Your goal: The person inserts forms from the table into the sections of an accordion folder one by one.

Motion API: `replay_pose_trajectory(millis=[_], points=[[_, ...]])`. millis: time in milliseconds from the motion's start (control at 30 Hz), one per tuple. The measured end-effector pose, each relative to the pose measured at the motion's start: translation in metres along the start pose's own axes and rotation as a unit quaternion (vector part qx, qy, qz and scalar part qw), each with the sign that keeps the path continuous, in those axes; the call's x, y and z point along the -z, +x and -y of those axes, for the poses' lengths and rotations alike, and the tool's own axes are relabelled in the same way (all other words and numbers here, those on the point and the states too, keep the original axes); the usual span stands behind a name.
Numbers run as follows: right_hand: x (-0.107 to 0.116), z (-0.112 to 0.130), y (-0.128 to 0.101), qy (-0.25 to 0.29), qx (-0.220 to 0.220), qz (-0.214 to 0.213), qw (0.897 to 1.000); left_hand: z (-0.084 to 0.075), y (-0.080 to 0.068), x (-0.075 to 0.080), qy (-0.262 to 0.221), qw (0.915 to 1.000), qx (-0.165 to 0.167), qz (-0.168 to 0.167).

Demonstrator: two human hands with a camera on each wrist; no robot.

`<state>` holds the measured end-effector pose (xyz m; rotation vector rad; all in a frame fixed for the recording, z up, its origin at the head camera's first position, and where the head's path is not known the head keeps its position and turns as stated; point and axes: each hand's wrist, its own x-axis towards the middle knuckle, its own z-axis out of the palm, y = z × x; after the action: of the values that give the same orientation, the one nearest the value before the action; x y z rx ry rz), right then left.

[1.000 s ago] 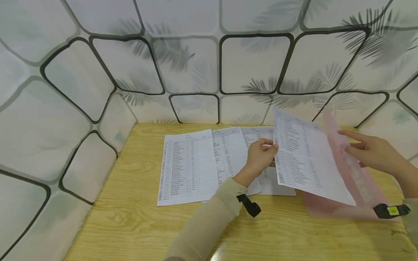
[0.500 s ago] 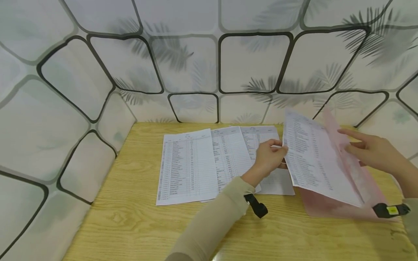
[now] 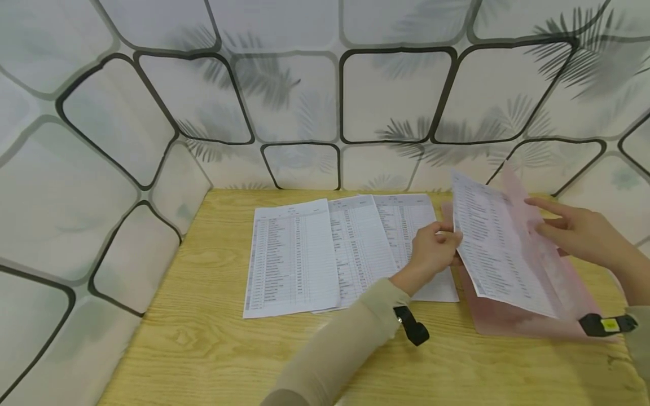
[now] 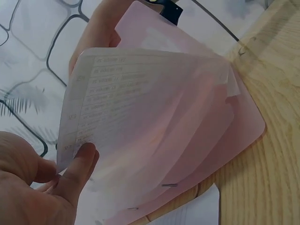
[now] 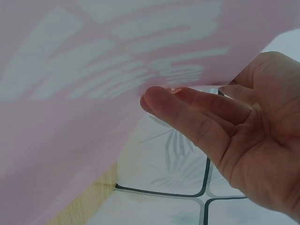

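Head view: the left hand [image 3: 433, 248] pinches the near-left edge of a printed sheet [image 3: 500, 254], thin white paper lined with table rows. The sheet stands tilted up off the table, its long axis running from about 11 o'clock, its top edge, down to 5 o'clock. It leans against the raised flap of a translucent pink folder [image 3: 553, 282], smooth plastic with rounded corners, which lies at the right of the wooden table [image 3: 203, 338]. The right hand [image 3: 579, 234] holds that flap from behind at 3 o'clock of the sheet, fingers stretched out and relaxed. At 9 o'clock of the left hand, three more printed sheets [image 3: 325, 254] lie flat and overlapping, long axes pointing roughly to 12 o'clock.

Left wrist view: thumb and fingers [image 4: 77, 168] pinch the sheet's [image 4: 140, 117] corner; the paper curves, thin enough for the pink folder [image 4: 243, 126] to show through. Two staples sit at the lower edge.

Right wrist view: the right hand [image 5: 225, 131] is open, fingers straight and together, fingertips [image 5: 157, 101] touching the glossy pink flap [image 5: 70, 117].
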<state>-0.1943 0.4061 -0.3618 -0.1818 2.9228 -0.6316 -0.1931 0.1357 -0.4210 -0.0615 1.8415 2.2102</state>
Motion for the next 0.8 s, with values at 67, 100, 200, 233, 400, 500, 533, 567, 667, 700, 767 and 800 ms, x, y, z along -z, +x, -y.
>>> replay_pose_trajectory(millis=[67, 100, 200, 233, 400, 500, 533, 567, 667, 700, 767, 800], points=[[0.0, 0.0, 0.0, 0.0, -0.002, 0.001, 1.0, 0.001, 0.0, -0.003, 0.01, 0.9999, 0.002, -0.008], [0.0, 0.0, 0.0, 0.0, -0.003, 0.001, 1.0, 0.002, 0.001, -0.004, 0.016, 0.9998, 0.005, -0.011], [0.0, 0.0, 0.001, 0.001, -0.002, 0.003, 1.0, 0.003, 0.001, -0.006, 0.026, 0.9994, 0.021, -0.013], [0.0, 0.0, 0.001, 0.001, -0.002, 0.003, 1.0, 0.004, 0.001, -0.006, 0.027, 0.9992, 0.026, -0.012], [-0.001, -0.001, 0.001, -0.002, 0.002, 0.003, 1.0, 0.009, 0.001, -0.012, 0.026, 0.9988, 0.041, -0.009], [-0.001, -0.002, 0.001, -0.003, 0.003, 0.002, 1.0, 0.012, 0.001, -0.015, 0.018, 0.9991, 0.039, -0.005], [-0.001, -0.002, 0.002, -0.003, 0.003, 0.001, 1.0, 0.014, 0.001, -0.015, 0.017, 0.9991, 0.038, -0.002], [-0.001, -0.002, 0.002, -0.003, 0.004, -0.001, 1.0, 0.014, 0.001, -0.016, 0.013, 0.9992, 0.037, 0.0], [-0.002, -0.002, 0.002, -0.001, 0.006, -0.005, 1.0, 0.016, 0.001, -0.019, -0.003, 0.9993, 0.035, 0.011], [-0.002, -0.002, 0.003, 0.0, 0.006, -0.006, 1.0, 0.016, 0.001, -0.02, -0.005, 0.9992, 0.036, 0.015], [-0.002, -0.002, 0.003, 0.0, 0.006, -0.008, 1.0, 0.018, 0.001, -0.022, -0.01, 0.9991, 0.037, 0.019], [-0.002, -0.002, 0.003, 0.001, 0.006, -0.008, 1.0, 0.019, 0.001, -0.023, -0.01, 0.9991, 0.036, 0.02]])
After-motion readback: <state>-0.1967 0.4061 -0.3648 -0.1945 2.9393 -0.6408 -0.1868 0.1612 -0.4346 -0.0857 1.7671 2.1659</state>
